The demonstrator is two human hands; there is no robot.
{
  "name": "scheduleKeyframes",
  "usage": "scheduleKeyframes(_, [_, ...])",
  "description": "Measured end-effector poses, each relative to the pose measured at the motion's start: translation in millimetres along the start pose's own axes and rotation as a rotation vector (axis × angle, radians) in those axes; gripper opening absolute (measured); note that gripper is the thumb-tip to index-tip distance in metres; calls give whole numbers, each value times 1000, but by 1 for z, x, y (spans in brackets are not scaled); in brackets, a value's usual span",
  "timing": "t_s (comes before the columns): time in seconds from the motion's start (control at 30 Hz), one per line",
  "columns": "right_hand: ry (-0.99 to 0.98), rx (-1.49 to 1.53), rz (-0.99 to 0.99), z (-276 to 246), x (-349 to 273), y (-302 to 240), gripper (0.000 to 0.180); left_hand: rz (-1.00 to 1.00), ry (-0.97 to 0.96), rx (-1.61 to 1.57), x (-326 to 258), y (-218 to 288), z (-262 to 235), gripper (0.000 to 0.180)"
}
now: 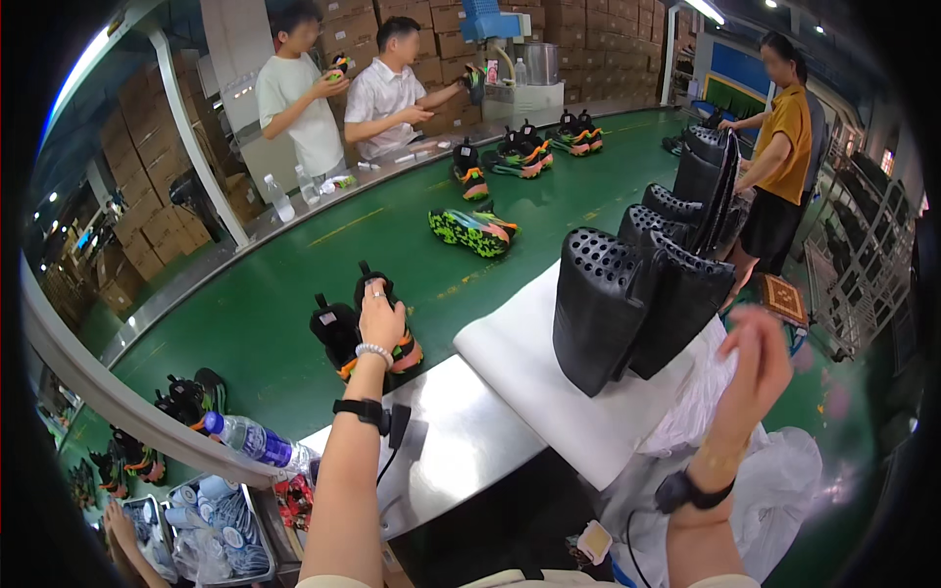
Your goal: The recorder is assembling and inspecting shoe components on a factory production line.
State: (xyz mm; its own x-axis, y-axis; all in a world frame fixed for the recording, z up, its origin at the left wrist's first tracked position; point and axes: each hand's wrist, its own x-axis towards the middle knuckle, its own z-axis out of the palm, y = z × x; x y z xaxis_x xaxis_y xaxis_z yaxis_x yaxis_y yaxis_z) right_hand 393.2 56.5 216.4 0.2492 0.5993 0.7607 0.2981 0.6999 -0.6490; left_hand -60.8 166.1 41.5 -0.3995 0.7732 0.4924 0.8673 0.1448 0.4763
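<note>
My left hand [380, 316] grips the top of a black sports shoe [406, 351] with an orange and green sole, standing on the green conveyor belt [284, 274]. Its mate, another black shoe [335, 328], stands just left of it. My right hand [755, 367] is raised at the right, blurred by motion, its fingers loosely bent and apart with nothing visible in them. Beside it, black perforated boot-shaped pieces [600, 314] stand upright on a stack of white sheets [520, 348]. A crumpled clear plastic bag [774, 470] lies under my right forearm.
More shoes stand along the belt, one multicoloured shoe [472, 231] lying on its side. A metal table [441, 412] borders the belt near me. At left are a water bottle [250, 438] and a tray [257, 510] of blue-white packets. Co-workers stand across the belt and at right.
</note>
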Motion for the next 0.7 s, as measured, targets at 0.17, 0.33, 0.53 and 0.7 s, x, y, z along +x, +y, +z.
scheduleKeyframes(0.17, [-161, -324, 39, -2, 59, 82, 32, 32, 15, 79, -30, 7, -28, 44])
scheduleKeyframes(0.33, [-480, -185, 278, -22, 79, 104, 38, -237, -6, 172, -80, 30, -42, 38])
scheduleKeyframes(0.53, [-747, -71, 446, -35, 95, 133, 43, -220, -60, 143, -91, 19, -47, 39])
scheduleKeyframes(0.7, [-223, -51, 101, -29, 108, 77, 44, -256, 134, -161, -122, 20, -24, 44])
